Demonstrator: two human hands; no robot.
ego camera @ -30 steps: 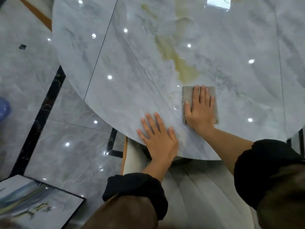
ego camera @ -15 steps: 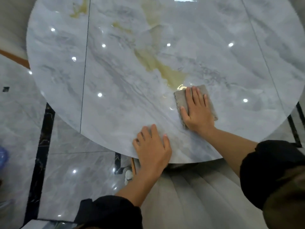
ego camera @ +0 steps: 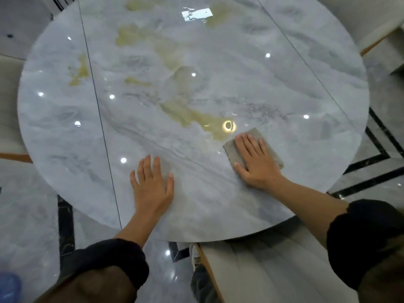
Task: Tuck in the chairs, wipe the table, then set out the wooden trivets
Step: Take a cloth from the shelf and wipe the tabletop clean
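Tabletop (ego camera: 218, 62): round, glossy grey marble-look slab with two straight seams across it. I judge it hard, heavy and slick, so a cloth glides on it and my palm can slip. Yellowish patches run from the far edge toward the middle; I cannot tell whether they are veining or spill.

Chair (ego camera: 273, 270): pale and pleated, its top passing under the near edge at my right. It looks tucked in.

Cloth (ego camera: 230, 149): grey, folded flat into a pad, lying on the near right part of the tabletop, well in from the edge, with its far corner at the tip of a yellow patch. It seems soft, light and limp. I judge it best driven by pressing down from above over its middle rather than pinching a corner, which would let it bunch or unfold.

Right hand (ego camera: 258, 165): flat on the cloth, fingers (ego camera: 251, 143) straight and close together, gripping nothing, thumb off its near side on the marble.

Left hand (ego camera: 153, 186): palm down on bare marble near the near edge, left of the cloth and apart from it; fingers (ego camera: 145, 167) straight, slightly spread, holding nothing. It seems to brace me.

Trivets: not in view.
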